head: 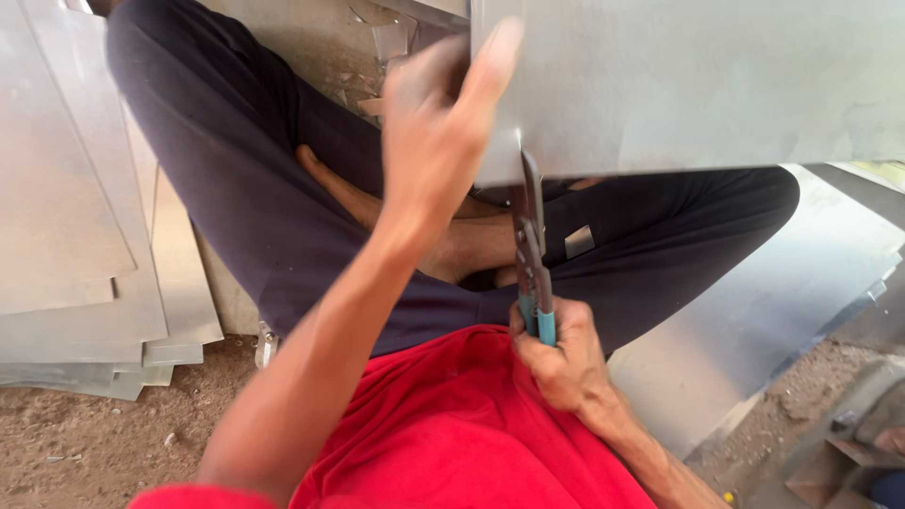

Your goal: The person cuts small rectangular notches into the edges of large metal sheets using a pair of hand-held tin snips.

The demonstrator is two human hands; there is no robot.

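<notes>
I sit cross-legged on the ground in dark trousers and a red shirt. My left hand (438, 141) grips the left edge of a large grey metal sheet (698, 85), thumb raised along it. My right hand (558, 353) is closed on the blue handles of tin snips (530, 250). The snips' blades point up and meet the sheet's lower edge near its left corner. A small offcut of metal (579, 241) lies on my right leg.
A stack of flat metal sheets (75, 236) lies on the dirt at the left. Another sheet (782, 311) lies under my right leg at the right. Small metal scraps (377, 57) are scattered ahead. Dark metal parts (839, 452) sit at the bottom right.
</notes>
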